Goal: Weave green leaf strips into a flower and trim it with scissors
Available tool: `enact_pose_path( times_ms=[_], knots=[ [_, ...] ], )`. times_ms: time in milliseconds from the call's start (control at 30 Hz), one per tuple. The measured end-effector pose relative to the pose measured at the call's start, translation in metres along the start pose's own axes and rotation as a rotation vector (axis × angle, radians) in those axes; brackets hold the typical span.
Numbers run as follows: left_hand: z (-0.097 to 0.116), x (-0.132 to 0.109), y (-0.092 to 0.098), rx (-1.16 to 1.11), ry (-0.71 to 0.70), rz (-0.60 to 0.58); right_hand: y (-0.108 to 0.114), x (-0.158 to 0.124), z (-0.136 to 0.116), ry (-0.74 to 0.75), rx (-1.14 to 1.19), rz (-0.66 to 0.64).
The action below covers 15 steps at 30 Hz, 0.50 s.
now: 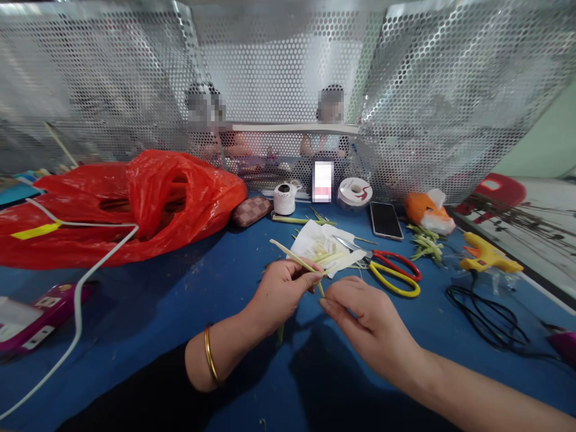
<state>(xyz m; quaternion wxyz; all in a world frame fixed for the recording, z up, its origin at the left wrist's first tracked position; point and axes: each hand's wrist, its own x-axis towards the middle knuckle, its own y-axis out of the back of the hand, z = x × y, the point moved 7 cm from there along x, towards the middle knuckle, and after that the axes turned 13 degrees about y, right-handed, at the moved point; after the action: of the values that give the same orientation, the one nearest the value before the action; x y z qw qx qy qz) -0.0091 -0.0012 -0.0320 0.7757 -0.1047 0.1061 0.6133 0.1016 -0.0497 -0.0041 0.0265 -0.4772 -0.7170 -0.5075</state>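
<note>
My left hand (283, 288) pinches a pale green plant strip (290, 253) between thumb and fingers, its long end pointing up and to the left. Just to the right, my right hand (360, 306) is closed on the strip's short lower end, which bends down from the left fingertips. Behind the hands, more pale strips (330, 255) lie on a crumpled white tissue (310, 234). Scissors (396, 273) with one red and one yellow handle rest with their blades over the tissue's right side.
A red plastic bag (180, 210) and a white cable (96, 264) take up the left. At the back stand a thread spool (284, 201) and a ribbon reel (355, 192). A phone (386, 220), green scraps (425, 245) and a yellow glue gun (488, 258) lie right. Perforated metal panels (279, 72) rise behind.
</note>
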Motion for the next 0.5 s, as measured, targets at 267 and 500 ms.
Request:
enact_pose_path(
  times_ms=[267, 500],
  knots=[
    [-0.013, 0.01, 0.001, -0.062, 0.081, -0.068, -0.009, -0.001, 0.011, -0.083, 0.055, -0.074],
    [-0.02, 0.01, -0.006, -0.094, 0.208, -0.25, -0.009, -0.009, 0.066, -0.566, 0.571, 0.273]
  ],
)
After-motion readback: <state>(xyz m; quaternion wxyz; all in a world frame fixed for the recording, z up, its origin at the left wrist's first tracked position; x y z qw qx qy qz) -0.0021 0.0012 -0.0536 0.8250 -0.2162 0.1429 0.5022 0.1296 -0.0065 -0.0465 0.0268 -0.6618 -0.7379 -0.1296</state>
